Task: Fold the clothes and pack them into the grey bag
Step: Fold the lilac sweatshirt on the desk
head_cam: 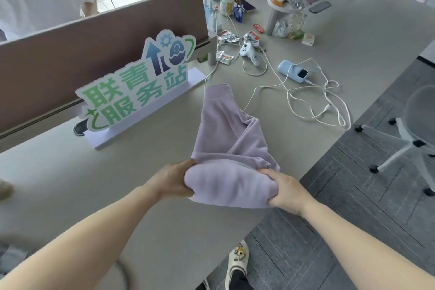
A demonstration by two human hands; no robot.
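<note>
Hands at work mid-fold: the left hand (175, 179) and right hand (286, 192) each grip one end of a lilac garment (229, 148), fingers curled into the fabric, its near part bunched between them while the far part lies flat on the table (70, 183) near the edge. Folding looks only partly done. No grey bag is plainly visible, so packing appears yet to begin.

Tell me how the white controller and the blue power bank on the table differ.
The white controller is slim with a rounded head; the blue power bank is a thicker rounded block. The power bank has a dark screen on its near end; the controller shows only small dark buttons. The controller lies farther from the person. Both lie flat on the table among white cables.
</note>
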